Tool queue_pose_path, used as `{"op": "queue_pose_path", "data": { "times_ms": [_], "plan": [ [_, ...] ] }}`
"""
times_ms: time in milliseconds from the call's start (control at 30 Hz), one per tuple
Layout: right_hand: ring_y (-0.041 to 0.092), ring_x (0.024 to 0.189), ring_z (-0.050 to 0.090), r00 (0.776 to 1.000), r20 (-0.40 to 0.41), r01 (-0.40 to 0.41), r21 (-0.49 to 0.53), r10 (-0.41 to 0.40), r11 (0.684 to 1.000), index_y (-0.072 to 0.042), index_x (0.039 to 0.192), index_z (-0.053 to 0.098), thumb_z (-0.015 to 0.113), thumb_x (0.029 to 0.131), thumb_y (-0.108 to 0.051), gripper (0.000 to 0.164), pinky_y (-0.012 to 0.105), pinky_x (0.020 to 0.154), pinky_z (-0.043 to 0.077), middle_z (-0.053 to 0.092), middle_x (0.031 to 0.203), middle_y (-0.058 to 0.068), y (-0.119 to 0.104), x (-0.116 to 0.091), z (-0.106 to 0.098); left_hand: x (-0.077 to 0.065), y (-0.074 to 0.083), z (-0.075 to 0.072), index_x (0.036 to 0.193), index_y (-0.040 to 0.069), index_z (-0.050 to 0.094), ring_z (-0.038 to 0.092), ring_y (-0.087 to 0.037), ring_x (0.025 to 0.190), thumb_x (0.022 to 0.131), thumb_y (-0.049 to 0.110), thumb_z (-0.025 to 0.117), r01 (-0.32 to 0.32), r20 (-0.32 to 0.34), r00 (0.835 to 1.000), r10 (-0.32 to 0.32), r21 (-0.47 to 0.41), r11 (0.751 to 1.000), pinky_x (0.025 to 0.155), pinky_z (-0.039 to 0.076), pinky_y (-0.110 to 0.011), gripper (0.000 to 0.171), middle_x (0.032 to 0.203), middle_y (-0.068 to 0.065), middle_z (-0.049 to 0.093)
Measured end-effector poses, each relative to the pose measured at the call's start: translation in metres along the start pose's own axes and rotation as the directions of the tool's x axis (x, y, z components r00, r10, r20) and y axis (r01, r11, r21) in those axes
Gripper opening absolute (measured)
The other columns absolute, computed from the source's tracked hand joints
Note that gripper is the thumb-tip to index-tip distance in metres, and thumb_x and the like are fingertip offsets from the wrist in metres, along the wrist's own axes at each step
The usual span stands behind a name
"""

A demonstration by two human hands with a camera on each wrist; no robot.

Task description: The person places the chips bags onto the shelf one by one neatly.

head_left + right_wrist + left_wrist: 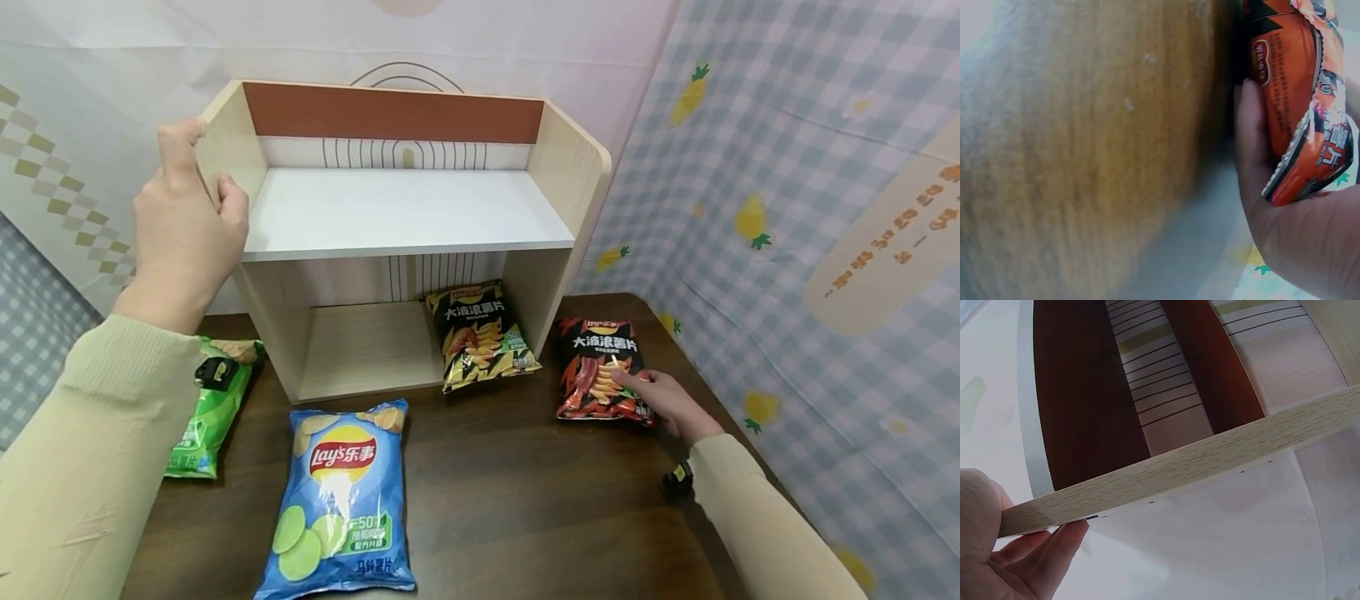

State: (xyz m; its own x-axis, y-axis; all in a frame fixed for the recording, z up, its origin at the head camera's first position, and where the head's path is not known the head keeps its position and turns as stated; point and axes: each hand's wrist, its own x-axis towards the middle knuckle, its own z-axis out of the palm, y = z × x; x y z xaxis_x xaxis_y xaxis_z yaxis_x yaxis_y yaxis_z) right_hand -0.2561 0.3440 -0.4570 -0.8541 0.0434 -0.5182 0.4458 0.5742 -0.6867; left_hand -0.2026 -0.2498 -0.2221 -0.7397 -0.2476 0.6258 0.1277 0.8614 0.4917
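My left hand (187, 208) grips the upper left side panel of a small wooden shelf (408, 250); the left wrist view has its thumb side and fingers on either side of the panel's edge (1166, 464). At the right, my right hand (672, 402) holds a red and black chip bag (600, 371) by its lower right part, thumb on the front. In the right wrist view the bag's orange-red back (1285, 81) shows, with fingers behind it. A black and yellow chip bag (483, 333) leans in the shelf's lower compartment, against the right wall.
A blue Lay's bag (345, 500) lies on the dark wooden table (495, 492) in front of the shelf. Left of the shelf is a green chip bag (217, 408), partly hidden by my left sleeve. Patterned cloth (750, 208) hangs along the right side and back.
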Motion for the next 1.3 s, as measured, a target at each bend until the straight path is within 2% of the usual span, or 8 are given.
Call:
{"op": "queue_pose_path", "data": {
  "times_ms": [367, 800, 967, 1033, 1133, 1200, 1267, 1300],
  "plan": [
    [0.038, 0.130, 0.038, 0.999, -0.007, 0.050, 0.102, -0.049, 0.994, 0.003, 0.152, -0.001, 0.060, 0.076, -0.073, 0.123, 0.052, 0.102, 0.036, 0.024, 0.150, 0.028, 0.007, 0.002, 0.003, 0.000, 0.000, 0.001, 0.141, 0.021, 0.024, 0.053, -0.061, 0.097, 0.095, 0.025, 0.039, -0.010, -0.008, 1.000, 0.010, -0.001, 1.000, 0.076, 0.041, -0.068, 0.048, 0.122, -0.035, 0.054],
    [0.041, 0.137, 0.026, 0.986, -0.096, 0.136, -0.038, -0.139, 0.990, 0.001, 0.153, 0.001, 0.053, 0.078, -0.076, 0.120, 0.057, 0.104, 0.030, 0.008, 0.156, 0.028, 0.007, -0.013, -0.001, 0.000, 0.000, 0.001, 0.141, 0.022, 0.024, 0.053, -0.062, 0.096, 0.095, 0.025, 0.039, 0.000, 0.000, 1.000, 0.000, -0.003, 1.000, 0.075, 0.041, -0.068, 0.048, 0.120, -0.037, 0.055],
    [0.043, 0.126, 0.036, 0.980, -0.084, 0.177, -0.067, -0.183, 0.982, 0.000, 0.153, -0.004, 0.051, 0.079, -0.076, 0.119, 0.056, 0.097, 0.037, 0.004, 0.157, 0.027, 0.005, -0.028, -0.004, -0.002, 0.000, 0.000, 0.141, 0.022, 0.024, 0.053, -0.061, 0.096, 0.095, 0.026, 0.039, 0.014, 0.005, 1.000, -0.014, -0.003, 1.000, 0.075, 0.041, -0.068, 0.048, 0.120, -0.036, 0.055],
    [0.039, 0.110, 0.046, 0.978, -0.083, 0.187, -0.049, -0.191, 0.981, -0.001, 0.154, -0.002, 0.052, 0.080, -0.074, 0.117, 0.051, 0.089, 0.043, 0.009, 0.156, 0.027, 0.002, -0.035, -0.006, -0.002, 0.000, -0.001, 0.141, 0.022, 0.024, 0.053, -0.061, 0.096, 0.095, 0.026, 0.039, 0.017, 0.004, 1.000, -0.017, -0.002, 1.000, 0.075, 0.041, -0.068, 0.048, 0.121, -0.036, 0.055],
    [0.030, 0.111, 0.052, 0.976, -0.070, 0.208, -0.005, -0.208, 0.978, -0.002, 0.154, 0.005, 0.054, 0.082, -0.070, 0.111, 0.044, 0.086, 0.048, 0.025, 0.151, 0.027, 0.001, -0.044, -0.007, -0.002, 0.000, -0.001, 0.141, 0.022, 0.024, 0.053, -0.062, 0.096, 0.095, 0.026, 0.039, 0.011, -0.004, 1.000, -0.011, -0.003, 1.000, 0.075, 0.040, -0.068, 0.048, 0.121, -0.036, 0.055],
    [0.022, 0.088, 0.055, 0.973, -0.060, 0.224, -0.001, -0.224, 0.974, -0.001, 0.154, 0.009, 0.054, 0.084, -0.068, 0.107, 0.038, 0.075, 0.049, 0.031, 0.149, 0.026, 0.003, -0.049, -0.008, -0.001, 0.000, -0.001, 0.140, 0.021, 0.025, 0.053, -0.062, 0.096, 0.095, 0.026, 0.039, 0.007, -0.008, 1.000, -0.007, -0.005, 1.000, 0.075, 0.040, -0.068, 0.048, 0.120, -0.036, 0.055],
    [0.025, 0.101, 0.055, 0.970, -0.042, 0.241, -0.011, -0.241, 0.971, 0.000, 0.154, 0.006, 0.054, 0.086, -0.066, 0.106, 0.040, 0.081, 0.049, 0.027, 0.151, 0.026, 0.005, -0.054, -0.010, -0.001, 0.000, 0.000, 0.141, 0.021, 0.025, 0.053, -0.062, 0.096, 0.095, 0.026, 0.039, 0.006, -0.006, 1.000, -0.006, -0.005, 1.000, 0.075, 0.040, -0.068, 0.048, 0.121, -0.036, 0.054],
    [0.027, 0.088, 0.055, 0.969, -0.034, 0.243, -0.003, -0.243, 0.970, -0.002, 0.154, 0.006, 0.054, 0.086, -0.065, 0.105, 0.043, 0.078, 0.049, 0.026, 0.152, 0.026, 0.007, -0.056, -0.011, 0.000, 0.000, 0.000, 0.141, 0.021, 0.025, 0.053, -0.062, 0.096, 0.095, 0.026, 0.039, 0.006, -0.005, 1.000, -0.006, -0.005, 1.000, 0.075, 0.040, -0.068, 0.048, 0.122, -0.036, 0.054]
  ]
}}
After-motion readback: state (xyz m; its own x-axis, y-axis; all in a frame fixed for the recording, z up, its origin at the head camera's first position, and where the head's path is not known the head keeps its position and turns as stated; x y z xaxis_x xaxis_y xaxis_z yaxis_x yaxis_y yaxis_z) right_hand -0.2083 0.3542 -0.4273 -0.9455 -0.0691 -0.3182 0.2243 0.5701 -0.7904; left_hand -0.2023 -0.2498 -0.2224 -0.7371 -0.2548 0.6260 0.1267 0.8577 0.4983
